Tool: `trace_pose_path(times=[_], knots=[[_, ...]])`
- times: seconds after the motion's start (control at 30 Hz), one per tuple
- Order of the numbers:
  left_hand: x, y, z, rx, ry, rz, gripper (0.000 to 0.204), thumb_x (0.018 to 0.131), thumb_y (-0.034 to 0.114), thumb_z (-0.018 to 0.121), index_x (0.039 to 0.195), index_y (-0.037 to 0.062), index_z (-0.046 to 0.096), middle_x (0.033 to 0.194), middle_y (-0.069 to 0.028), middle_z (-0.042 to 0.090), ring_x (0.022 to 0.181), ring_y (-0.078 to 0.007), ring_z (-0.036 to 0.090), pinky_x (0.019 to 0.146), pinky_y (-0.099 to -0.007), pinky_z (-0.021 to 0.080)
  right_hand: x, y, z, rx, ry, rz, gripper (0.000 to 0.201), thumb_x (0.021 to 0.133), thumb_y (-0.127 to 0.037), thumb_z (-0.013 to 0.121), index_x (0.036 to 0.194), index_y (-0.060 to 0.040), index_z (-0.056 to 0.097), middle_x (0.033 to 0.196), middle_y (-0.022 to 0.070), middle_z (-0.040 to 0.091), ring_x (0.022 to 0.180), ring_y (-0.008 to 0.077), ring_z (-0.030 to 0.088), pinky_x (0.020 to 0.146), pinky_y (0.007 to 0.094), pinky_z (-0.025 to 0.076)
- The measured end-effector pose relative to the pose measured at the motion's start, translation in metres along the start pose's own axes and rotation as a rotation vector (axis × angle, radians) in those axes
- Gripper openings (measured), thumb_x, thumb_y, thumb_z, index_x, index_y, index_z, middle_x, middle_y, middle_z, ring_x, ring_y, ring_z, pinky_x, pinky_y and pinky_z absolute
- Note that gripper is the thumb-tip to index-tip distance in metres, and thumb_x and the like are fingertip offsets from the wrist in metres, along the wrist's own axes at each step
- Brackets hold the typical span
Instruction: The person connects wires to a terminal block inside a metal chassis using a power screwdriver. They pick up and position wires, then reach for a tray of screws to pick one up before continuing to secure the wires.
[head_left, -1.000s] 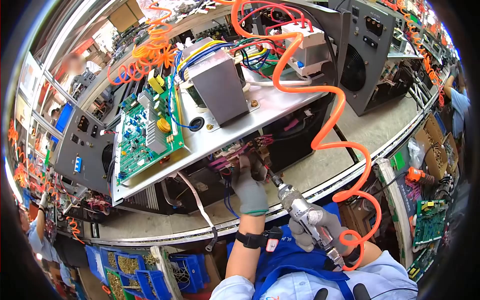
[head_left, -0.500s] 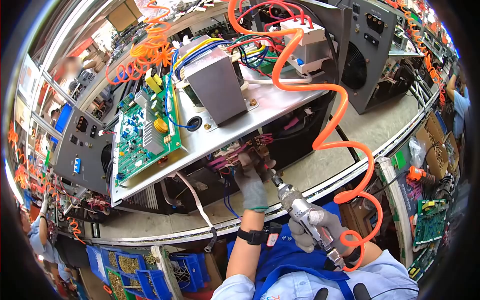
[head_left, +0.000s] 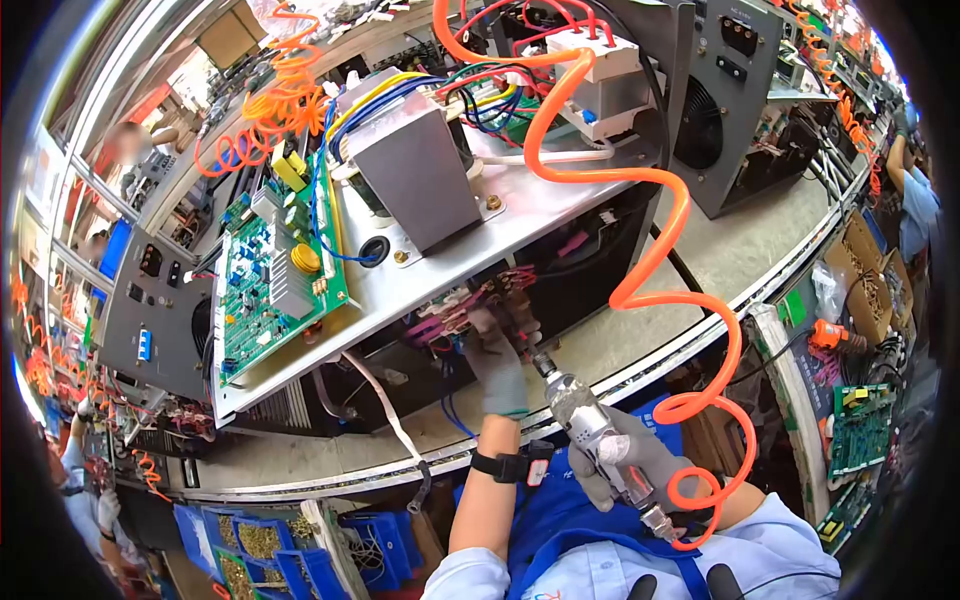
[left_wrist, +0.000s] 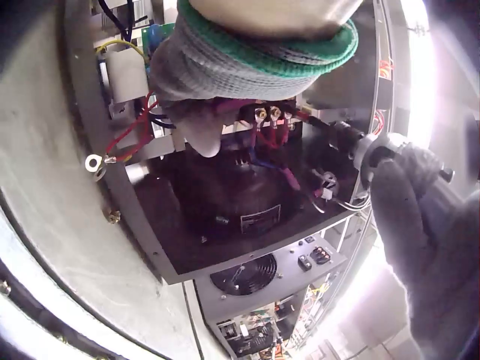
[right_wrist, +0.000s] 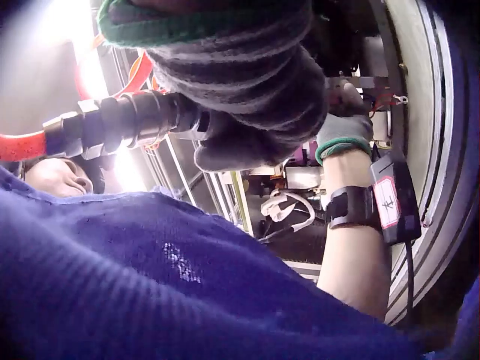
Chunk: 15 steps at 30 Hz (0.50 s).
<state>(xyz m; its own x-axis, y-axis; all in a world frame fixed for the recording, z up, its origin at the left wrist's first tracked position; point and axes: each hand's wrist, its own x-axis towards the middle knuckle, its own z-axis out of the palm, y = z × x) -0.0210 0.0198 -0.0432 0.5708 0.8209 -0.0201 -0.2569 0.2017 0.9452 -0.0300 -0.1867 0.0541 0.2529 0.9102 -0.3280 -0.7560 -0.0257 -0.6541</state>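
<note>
Right hand [head_left: 650, 455]: grasping one air driver [head_left: 575, 403], tip toward the pink wiring [head_left: 435, 318] ahead. Left hand [head_left: 497, 372]: in among that wiring; grasp hidden, cannot tell. Orange hose [head_left: 676, 220]: coupled behind right hand.

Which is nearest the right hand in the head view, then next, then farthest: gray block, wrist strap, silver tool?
1. Silver tool: in the right hand.
2. Wrist strap: on the left wrist.
3. Gray block: up on the metal plate.

1. Head view: bright; the lens curves the bench [head_left: 745, 240], corners black.
2. Left wrist: white glare at right, cabinet [left_wrist: 184, 214] interior in deep shadow.
3. Right wrist: glare upper left, apron [right_wrist: 127, 262] dim and soft.
</note>
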Motion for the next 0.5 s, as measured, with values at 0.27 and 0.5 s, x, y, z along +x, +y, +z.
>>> trace_pose_path(times=[0.27, 0.5], knots=[[0.004, -0.003, -0.007, 0.057, -0.036, -0.073, 0.043, 0.101, 0.035, 0.040, 0.103, -0.0052, 0.057, 0.084, -0.0167, 0.068, 0.059, -0.0239, 0.068, 0.051, -0.0313, 0.056, 0.000, -0.001, -0.002, -0.027, 0.044, 0.013, 0.061, 0.077, -0.031, 0.067, 0.125, -0.0021, 0.041, 0.083, 0.0112, 0.057, 0.057, 0.0192, 0.059, 0.047, 0.0314, 0.049], [0.005, 0.000, -0.007, 0.030, -0.012, -0.014, 0.034, 0.101, 0.024, 0.041, 0.107, -0.0059, 0.056, 0.089, -0.0170, 0.068, 0.065, -0.0261, 0.069, 0.051, -0.0315, 0.058, 0.005, 0.005, -0.012, -0.073, 0.024, 0.041, 0.067, 0.077, -0.028, 0.069, 0.131, -0.0028, 0.038, 0.086, 0.0115, 0.058, 0.058, 0.0189, 0.060, 0.047, 0.0311, 0.050]])
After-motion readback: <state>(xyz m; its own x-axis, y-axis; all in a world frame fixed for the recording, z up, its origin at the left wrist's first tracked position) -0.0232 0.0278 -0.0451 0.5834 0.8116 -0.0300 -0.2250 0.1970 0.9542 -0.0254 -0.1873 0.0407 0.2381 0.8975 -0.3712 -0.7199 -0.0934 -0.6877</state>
